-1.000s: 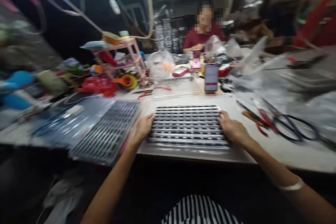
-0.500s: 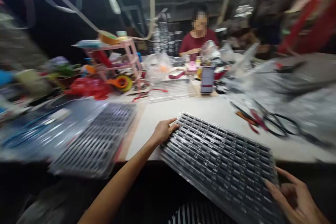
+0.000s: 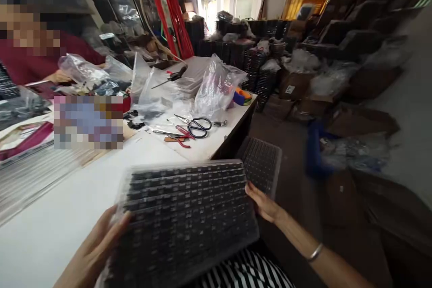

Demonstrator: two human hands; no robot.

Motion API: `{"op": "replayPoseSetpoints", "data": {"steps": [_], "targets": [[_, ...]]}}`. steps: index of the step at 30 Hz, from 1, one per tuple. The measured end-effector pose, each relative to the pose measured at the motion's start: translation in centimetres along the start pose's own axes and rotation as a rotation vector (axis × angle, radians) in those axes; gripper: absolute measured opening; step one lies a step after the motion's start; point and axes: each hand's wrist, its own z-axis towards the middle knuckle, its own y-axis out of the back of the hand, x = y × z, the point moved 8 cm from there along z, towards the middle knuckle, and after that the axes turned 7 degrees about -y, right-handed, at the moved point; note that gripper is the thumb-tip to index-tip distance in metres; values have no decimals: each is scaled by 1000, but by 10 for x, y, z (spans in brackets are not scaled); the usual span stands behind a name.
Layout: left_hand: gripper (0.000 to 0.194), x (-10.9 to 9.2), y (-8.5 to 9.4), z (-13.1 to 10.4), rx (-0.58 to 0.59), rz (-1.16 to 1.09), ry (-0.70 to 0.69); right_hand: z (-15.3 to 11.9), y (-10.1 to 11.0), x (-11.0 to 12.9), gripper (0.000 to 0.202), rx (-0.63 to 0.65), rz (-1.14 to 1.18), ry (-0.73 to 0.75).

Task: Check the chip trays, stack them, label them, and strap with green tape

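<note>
A clear plastic tray filled with rows of small black parts is held between my hands, over my lap and the table's near edge. My left hand grips its left side, thumb on top. On the opposite side, my right hand holds the right edge, with a silver bangle on that wrist. Past my right hand, a second tray of black parts sits lower, beside the table; what it rests on is hidden. The held tray is somewhat blurred.
On the white table lie black-handled scissors, red pliers and a plastic bag. A co-worker in a dark red shirt sits across at the left. Cartons and a blue crate stand on the floor at right.
My view has swung to the right, bringing the floor, cartons and second tray into sight. The held tray has turned and lies more level across my lap, still in both hands.
</note>
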Motion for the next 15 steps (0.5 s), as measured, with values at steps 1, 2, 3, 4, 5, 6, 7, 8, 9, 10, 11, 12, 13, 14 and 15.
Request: {"op": "replayPoseSetpoints", "data": {"steps": [1,2,3,4,5,6,7,8,9,10,11,12,13,14,15], "targets": [[73,-4,-22,-14,71,-95,77,5,18,0,62,-59,-69,6],[72,-9,-49,-29,160,-192,129,11,38,2,65,-108,-126,5],[69,-17,-78,-42,243,-271,144,16,60,6,67,-140,-166,-6],[67,-25,-107,-53,294,-334,128,22,84,11,68,-169,-212,-21],[66,-31,-135,-61,326,-412,96,28,110,19,69,-203,-267,-35],[65,-33,-164,-66,365,-492,75,35,137,28,68,-237,-326,-50],[64,-31,-194,-71,416,-563,80,43,164,39,66,-270,-386,-65],[64,-24,-225,-75,485,-619,124,51,189,50,64,-305,-446,-78],[66,-14,-255,-79,557,-647,191,61,213,61,61,-337,-504,-91],[68,-3,-283,-82,628,-662,260,73,235,72,58,-368,-560,-102],[69,6,-306,-82,651,-677,293,85,252,82,54,-383,-612,-112],[70,13,-327,-80,664,-698,313,99,266,91,49,-396,-664,-122],[70,18,-345,-78,667,-713,323,114,277,99,45,-407,-715,-132],[70,22,-360,-74,653,-723,327,129,285,105,42,-418,-766,-140],[69,26,-373,-70,633,-729,331,144,291,108,40,-431,-818,-149]]}}
